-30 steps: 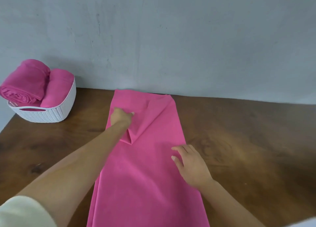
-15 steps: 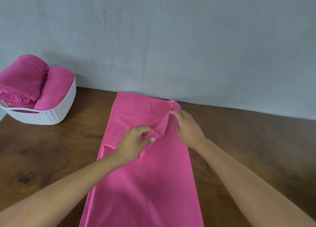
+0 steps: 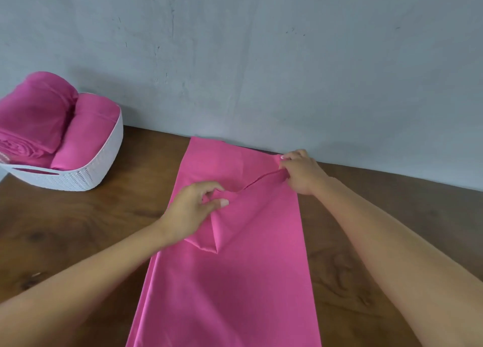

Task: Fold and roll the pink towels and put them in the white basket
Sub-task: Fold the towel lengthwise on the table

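Pink cloth towel (image 3: 235, 281) lies lengthwise on the brown wooden table (image 3: 78, 229). Left hand (image 3: 193, 210) and right hand (image 3: 300, 174) each pinch its turned-back far corner. Folding step; next, likely flatten it, then roll towards the white woven basket (image 3: 86, 174).

Head view — close, angled down at table (image 3: 78, 229).

body: two bare forearms (image 3: 386, 242) | left hand (image 3: 190, 210) | right hand (image 3: 303, 174) | fingers (image 3: 218, 203): short nails

Rolled towels (image 3: 86, 132) in basket (image 3: 78, 180), left of flat towel (image 3: 235, 281).
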A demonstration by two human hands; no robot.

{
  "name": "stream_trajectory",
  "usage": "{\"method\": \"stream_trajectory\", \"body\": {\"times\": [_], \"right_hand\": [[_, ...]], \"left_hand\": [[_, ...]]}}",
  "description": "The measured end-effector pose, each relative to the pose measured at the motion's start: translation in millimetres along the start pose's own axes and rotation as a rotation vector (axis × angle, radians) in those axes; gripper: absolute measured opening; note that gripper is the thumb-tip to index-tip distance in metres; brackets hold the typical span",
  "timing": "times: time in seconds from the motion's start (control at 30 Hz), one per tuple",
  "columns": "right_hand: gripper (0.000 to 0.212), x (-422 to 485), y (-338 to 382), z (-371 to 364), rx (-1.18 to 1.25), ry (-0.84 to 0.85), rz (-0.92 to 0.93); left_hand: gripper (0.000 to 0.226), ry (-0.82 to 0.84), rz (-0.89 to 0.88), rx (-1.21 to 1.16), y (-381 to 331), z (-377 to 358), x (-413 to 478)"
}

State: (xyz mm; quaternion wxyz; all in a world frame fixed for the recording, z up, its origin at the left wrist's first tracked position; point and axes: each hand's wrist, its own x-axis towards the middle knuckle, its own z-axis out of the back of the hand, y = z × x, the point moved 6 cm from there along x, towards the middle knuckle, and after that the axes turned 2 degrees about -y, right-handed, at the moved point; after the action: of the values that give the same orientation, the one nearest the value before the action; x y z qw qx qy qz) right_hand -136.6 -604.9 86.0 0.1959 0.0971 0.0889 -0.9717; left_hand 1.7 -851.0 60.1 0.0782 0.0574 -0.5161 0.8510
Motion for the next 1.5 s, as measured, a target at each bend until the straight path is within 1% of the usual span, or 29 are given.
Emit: {"method": "stream_trajectory", "body": {"times": [0.07, 0.17, 0.27, 0.37, 0.43, 0.5, 0.57, 0.7, 0.77, 0.9, 1.0, 1.03, 1.1, 1.17, 1.23, 1.3, 1.4, 1.5], "right_hand": [[0.051, 1.3, -9.1, -5.3, 0.007, -0.008, -0.02], [0.044, 1.1, -18.4, -10.7, 0.031, -0.067, -0.061], [0.043, 1.8, -22.1, -13.2, 0.028, -0.117, -0.081], [0.044, 3.6, -22.3, -16.3, 0.044, -0.126, -0.099], [0.043, 4.8, -21.0, -16.6, 0.074, -0.139, -0.114], [0.042, 6.4, -17.9, -17.7, 0.107, -0.149, -0.117], [0.038, 7.7, -14.7, -18.6, 0.139, -0.156, -0.115], [0.036, 9.1, -12.7, -20.8, 0.176, -0.183, -0.131], [0.035, 9.5, -13.4, -21.6, 0.185, -0.191, -0.141], [0.03, 10.1, -16.1, -23.0, 0.207, -0.208, -0.173], [0.026, 9.5, -17.7, -22.1, 0.213, -0.221, -0.195], [0.025, 8.8, -18.2, -21.0, 0.218, -0.228, -0.199], [0.025, 6.5, -20.6, -18.1, 0.234, -0.245, -0.213], [0.024, 3.3, -23.5, -15.2, 0.248, -0.268, -0.23], [0.024, -1.8, -27.3, -11.7, 0.254, -0.288, -0.255], [0.025, -9.5, -31.3, -8.1, 0.259, -0.311, -0.278], [0.025, -23.6, -34.5, -2.8, 0.263, -0.341, -0.293], [0.024, -41.2, -32.9, 2.6, 0.267, -0.373, -0.287]], "left_hand": [[0.012, -0.072, 0.012, 0.048, 14.7, 14.0, 13.3], [0.009, -0.159, 0.046, 0.094, 32.8, 29.1, 38.1], [0.018, -0.183, 0.091, 0.179, 51.4, 40.1, 69.5], [0.02, -0.208, 0.19, 0.241, 68.5, 48.7, 98.0], [0.033, -0.238, 0.27, 0.276, 78.0, 52.1, 114.0], [0.036, -0.253, 0.334, 0.309, 88.0, 53.9, 127.3], [0.036, -0.257, 0.404, 0.301, 97.6, 54.8, 137.4], [0.056, -0.278, 0.47, 0.265, 98.1, 54.1, 150.1], [0.059, -0.268, 0.499, 0.242, 96.4, 52.0, 152.5], [0.054, -0.24, 0.56, 0.215, 99.1, 50.9, 156.5], [0.039, -0.205, 0.585, 0.193, 99.4, 54.0, 160.1], [0.033, -0.217, 0.589, 0.165, 100.3, 56.5, 159.6], [0.03, -0.266, 0.58, 0.06, 102.9, 61.3, 157.3], [0.03, -0.321, 0.558, -0.058, 102.6, 66.6, 151.1], [0.031, -0.336, 0.537, -0.138, 101.0, 71.9, 144.4], [0.025, -0.318, 0.506, -0.18, 98.5, 77.7, 137.8], [0.021, -0.282, 0.438, -0.234, 83.5, 84.5, 124.6], [0.015, -0.273, 0.336, -0.286, 59.0, 89.1, 109.6]]}}
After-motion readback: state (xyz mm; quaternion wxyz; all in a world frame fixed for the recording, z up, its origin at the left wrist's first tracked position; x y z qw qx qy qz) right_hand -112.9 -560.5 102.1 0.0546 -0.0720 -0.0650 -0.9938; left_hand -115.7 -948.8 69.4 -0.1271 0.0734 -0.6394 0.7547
